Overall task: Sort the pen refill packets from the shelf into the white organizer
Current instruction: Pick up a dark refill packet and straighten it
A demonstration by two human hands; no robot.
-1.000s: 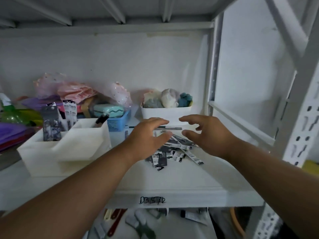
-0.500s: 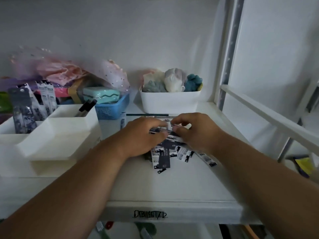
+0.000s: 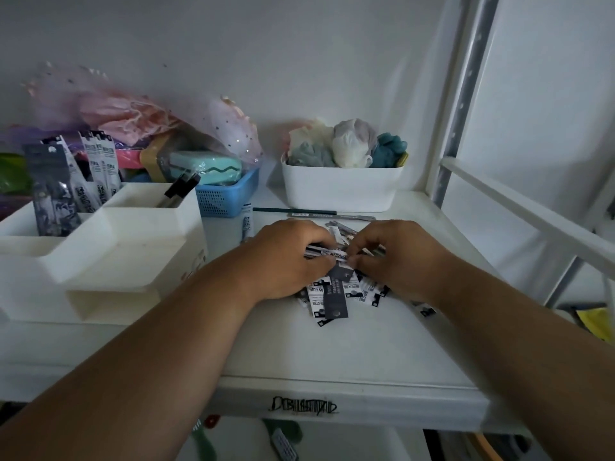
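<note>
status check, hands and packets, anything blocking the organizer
Left hand and right hand both pinching packets on the shelf pile. White organizer left, some packets already in. Nothing blocking.

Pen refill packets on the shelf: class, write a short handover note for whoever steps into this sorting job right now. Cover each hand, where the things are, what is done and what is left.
Left hand: curled over the pile, gripping packets.
Right hand: pinching the same packet from the other side.
Pen refill packets: loose heap at mid-shelf, under and in front of both hands.
White organizer: to the left on the shelf; several packets already stand upright in its rear left compartment, and dark pens lean in the rear right one.
Done: a first batch is sorted.
Left: lift the gripped packets, place them in the organizer, then clear the rest of the heap.
</note>
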